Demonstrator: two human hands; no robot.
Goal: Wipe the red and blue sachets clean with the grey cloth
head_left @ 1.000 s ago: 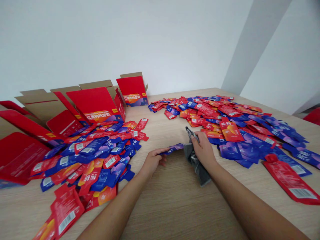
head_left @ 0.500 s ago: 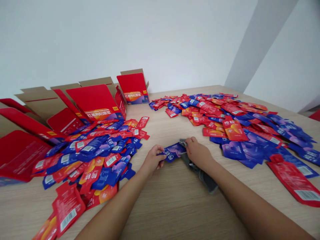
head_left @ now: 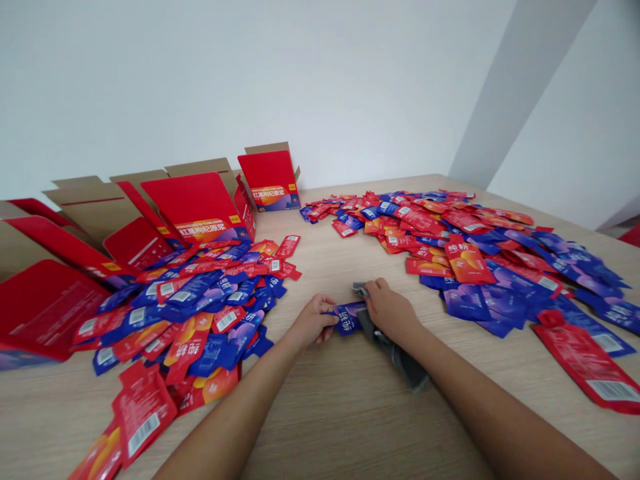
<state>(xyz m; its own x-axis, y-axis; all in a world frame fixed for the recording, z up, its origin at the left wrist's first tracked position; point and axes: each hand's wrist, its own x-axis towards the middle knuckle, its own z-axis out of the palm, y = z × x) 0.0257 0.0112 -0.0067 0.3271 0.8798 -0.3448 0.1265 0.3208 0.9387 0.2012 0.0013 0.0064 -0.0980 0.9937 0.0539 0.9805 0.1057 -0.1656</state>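
The left hand (head_left: 314,321) pinches the blue packet (head_left: 349,319) at its nine o'clock end. At the packet's three o'clock end, the right hand (head_left: 392,311) clutches a gray cloth (head_left: 409,369).

Right hand: had come in closer to the left hand (head_left: 315,320), and the right hand (head_left: 391,311) covered the packet's end.
Blue packet (head_left: 349,319): had turned from nearly edge-on to show its printed face.
Grey cloth (head_left: 407,368): its raised upper end had dropped lower.
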